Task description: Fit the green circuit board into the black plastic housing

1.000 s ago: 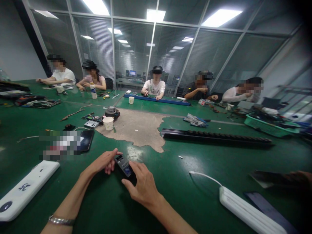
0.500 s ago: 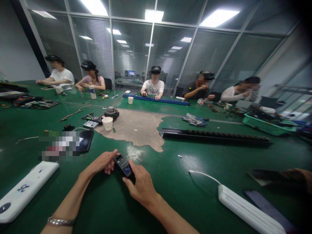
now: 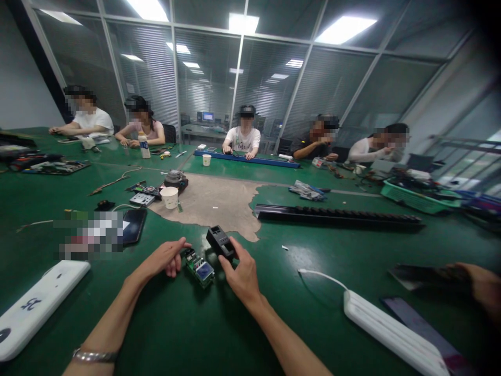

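A black plastic housing [image 3: 219, 241] is held between the thumb and fingers of my right hand [image 3: 243, 269], tilted above the green table. Just left of it, a small green circuit board [image 3: 199, 269] with a blue-grey screen lies apart from the housing. My left hand [image 3: 168, 257] is at the upper left end of the board, its index finger reaching to that end and the other fingers curled. Whether this hand grips the board is hard to make out.
White power strips lie at left [image 3: 41, 305] and right [image 3: 393, 329]. Beyond my hands are a paper cup [image 3: 169, 198], a brown mat [image 3: 219, 201] and a long black rail [image 3: 336, 215]. Another person's hand [image 3: 483, 284] is at the far right; several people sit opposite.
The black housing has come off the circuit board and moved up and right with my right hand. The green board now shows. My left hand has stayed nearly in place.
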